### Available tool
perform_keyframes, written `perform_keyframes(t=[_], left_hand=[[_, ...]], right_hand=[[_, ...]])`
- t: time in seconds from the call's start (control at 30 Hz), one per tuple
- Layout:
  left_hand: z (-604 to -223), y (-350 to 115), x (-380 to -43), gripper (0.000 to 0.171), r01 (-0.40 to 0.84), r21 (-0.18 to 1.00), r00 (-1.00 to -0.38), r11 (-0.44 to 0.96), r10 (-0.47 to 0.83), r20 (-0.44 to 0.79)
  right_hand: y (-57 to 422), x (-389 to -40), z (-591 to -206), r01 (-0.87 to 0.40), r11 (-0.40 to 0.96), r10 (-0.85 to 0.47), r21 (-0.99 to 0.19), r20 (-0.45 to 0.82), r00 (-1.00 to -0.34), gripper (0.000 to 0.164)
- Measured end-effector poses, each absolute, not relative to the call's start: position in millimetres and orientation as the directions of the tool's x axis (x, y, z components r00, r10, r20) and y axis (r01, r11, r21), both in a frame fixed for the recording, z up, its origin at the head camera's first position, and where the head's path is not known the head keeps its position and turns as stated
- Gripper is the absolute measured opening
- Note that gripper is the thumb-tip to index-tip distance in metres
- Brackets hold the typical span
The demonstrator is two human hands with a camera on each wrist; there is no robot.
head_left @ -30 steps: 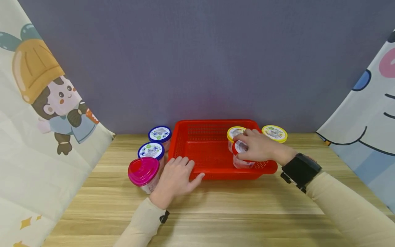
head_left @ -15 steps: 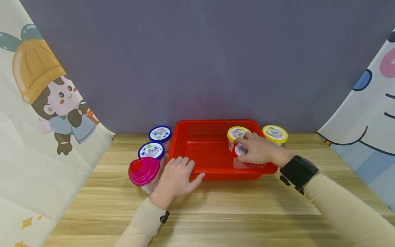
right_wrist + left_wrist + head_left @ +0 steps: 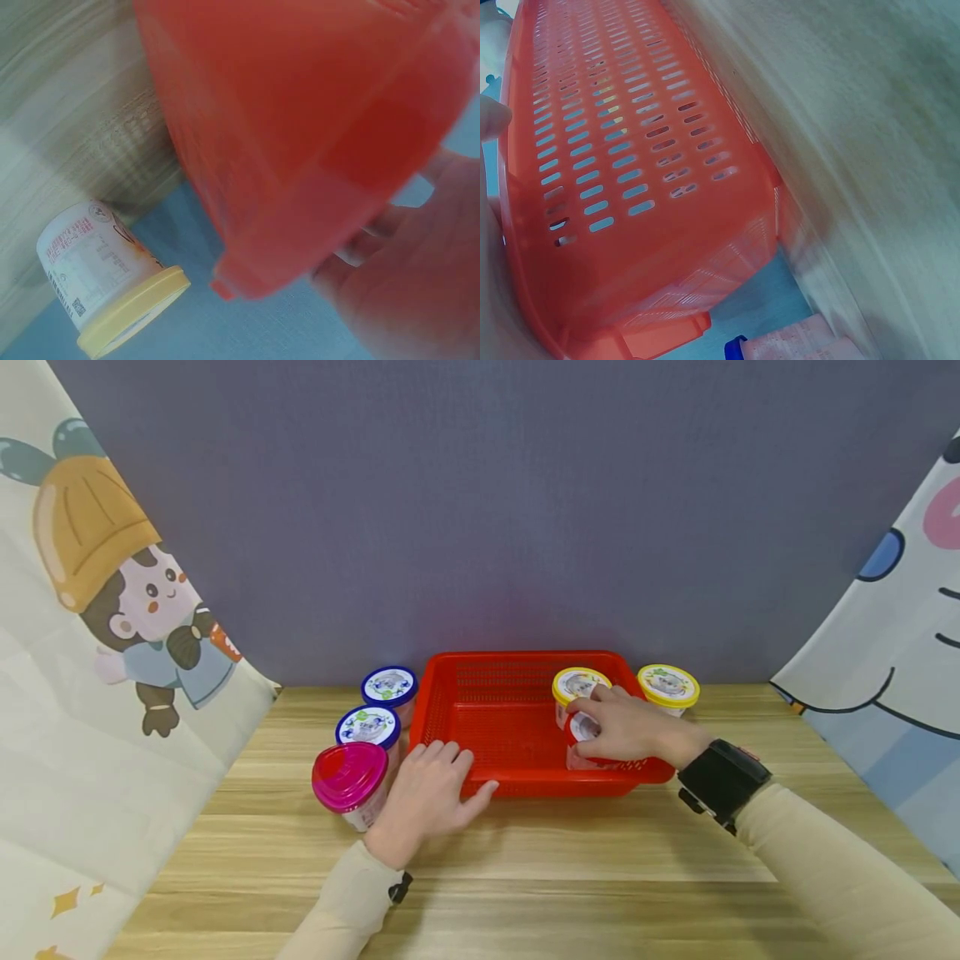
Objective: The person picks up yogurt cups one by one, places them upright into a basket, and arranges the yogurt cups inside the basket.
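In the head view, my right hand (image 3: pixel 628 724) reaches into the right end of a red plastic basket (image 3: pixel 510 776). Its thumb and fingers grip the rim of a clear cup with a red lid (image 3: pixel 582 727), partly covered by the hand. Just behind that stands a yellow-lidded cup (image 3: pixel 580 682), also inside the basket. My left hand (image 3: pixel 426 793) rests on the basket's front left edge, its fingers laid over the rim and the thumb spread out. From the right wrist, the basket wall (image 3: pixel 292 120) hides whatever the fingers hold.
Left of the basket are two blue-lidded cups (image 3: pixel 367 727) and a cup with a pink lid (image 3: pixel 350 777), close beside my left wrist. Another yellow-lidded cup (image 3: pixel 667 685) stands outside at the right. A grey backdrop (image 3: pixel 480 510) rises behind the wooden table (image 3: pixel 570 893).
My right hand and wrist have shifted very slightly, uncovering more of the yellow lid behind. The red-lidded cup stays almost in place. My left hand has kept still.
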State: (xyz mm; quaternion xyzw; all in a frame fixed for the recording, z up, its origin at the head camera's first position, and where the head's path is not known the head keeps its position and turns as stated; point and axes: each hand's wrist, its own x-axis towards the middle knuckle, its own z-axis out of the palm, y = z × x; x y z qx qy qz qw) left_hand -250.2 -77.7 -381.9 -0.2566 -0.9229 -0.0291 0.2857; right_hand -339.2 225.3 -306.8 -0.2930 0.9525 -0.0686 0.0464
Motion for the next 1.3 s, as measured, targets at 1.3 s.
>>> perform_keyframes(t=[1.3], left_hand=[[-383.2, -79.1, -251.7, 0.048, 0.499, -0.087, -0.691, 0.862, 0.456, 0.561]], right_hand=[[226.8, -338.3, -312.9, -0.517, 0.840, -0.538, -0.167, -0.123, -0.834, 0.077]])
